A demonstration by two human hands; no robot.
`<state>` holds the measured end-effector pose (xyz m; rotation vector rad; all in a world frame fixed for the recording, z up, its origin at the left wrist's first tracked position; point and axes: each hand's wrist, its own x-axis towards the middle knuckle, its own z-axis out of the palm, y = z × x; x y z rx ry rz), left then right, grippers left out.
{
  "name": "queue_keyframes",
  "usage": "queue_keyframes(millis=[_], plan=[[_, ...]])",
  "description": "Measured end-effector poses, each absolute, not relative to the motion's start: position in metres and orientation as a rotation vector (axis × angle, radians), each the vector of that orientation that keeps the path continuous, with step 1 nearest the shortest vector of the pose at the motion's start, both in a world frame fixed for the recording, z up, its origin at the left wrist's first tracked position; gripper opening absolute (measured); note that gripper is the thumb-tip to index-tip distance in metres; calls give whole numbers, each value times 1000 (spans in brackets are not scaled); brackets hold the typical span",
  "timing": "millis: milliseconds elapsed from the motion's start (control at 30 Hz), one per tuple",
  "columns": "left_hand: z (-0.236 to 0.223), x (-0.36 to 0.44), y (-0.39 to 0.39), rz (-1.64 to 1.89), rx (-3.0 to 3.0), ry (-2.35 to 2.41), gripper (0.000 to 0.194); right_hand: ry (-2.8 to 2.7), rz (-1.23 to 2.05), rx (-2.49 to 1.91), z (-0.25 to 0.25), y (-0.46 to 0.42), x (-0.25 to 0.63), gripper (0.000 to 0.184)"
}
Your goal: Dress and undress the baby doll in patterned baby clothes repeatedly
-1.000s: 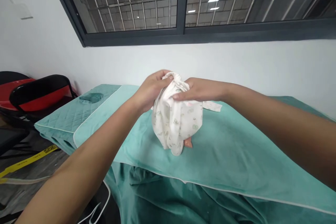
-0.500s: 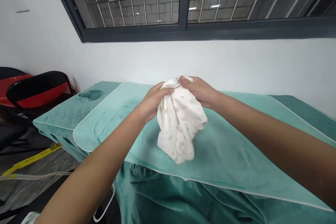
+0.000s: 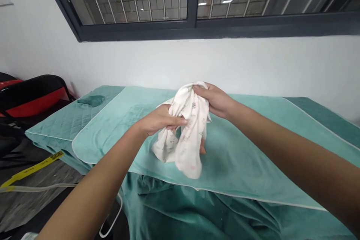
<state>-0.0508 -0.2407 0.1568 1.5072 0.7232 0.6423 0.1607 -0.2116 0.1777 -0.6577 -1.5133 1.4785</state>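
A soft white cloth (image 3: 189,127) with a small scattered print hangs crumpled in front of me, above the bed. Whether it is a garment, I cannot tell. My left hand (image 3: 160,120) pinches a fold at its left side, thumb on top. Higher up on the right, my right hand (image 3: 215,99) grips the gathered upper part, with the thumb on the front and the fingers mostly hidden. A bit of skin shows beside the cloth's lower right edge, apparently a fingertip. Two loose ends dangle below the hands. Beneath lies the light green bed cover (image 3: 239,157).
The bed's quilted left end (image 3: 60,120) has a face hole (image 3: 91,100). Black and red chairs (image 3: 42,95) stand at left, near a yellow tag (image 3: 33,168) and a pale tube (image 3: 36,187). A white cable (image 3: 114,219) hangs in front. Behind is a white wall (image 3: 180,62) under a barred window.
My left hand has moved down and left along the cloth, away from my right hand. The cloth has shifted from a single hanging bunch to a twisted drape with two ends.
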Motion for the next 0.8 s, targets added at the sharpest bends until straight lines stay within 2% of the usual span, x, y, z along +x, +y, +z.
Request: queue_keyframes(millis=[133, 233, 533, 633, 733, 800], plan=[[150, -42, -238, 949, 1277, 738, 21, -1363, 1505, -700, 165, -216, 150, 34], [145, -38, -232, 1128, 1128, 661, 34, -1356, 1560, -734, 159, -220, 145, 34], [127, -51, -246, 801, 1196, 602, 51, -1257, 1499, -768, 164, -217, 146, 44], [130, -48, -247, 923, 1204, 697, 51, -1372, 1548, -841, 161, -221, 149, 45], [129, -39, -244, 1163, 1092, 738, 49, -1670, 1763, -932, 155, -230, 155, 46], [126, -35, -244, 1194, 1042, 757, 52, -1802, 1903, -959, 151, -235, 160, 47]])
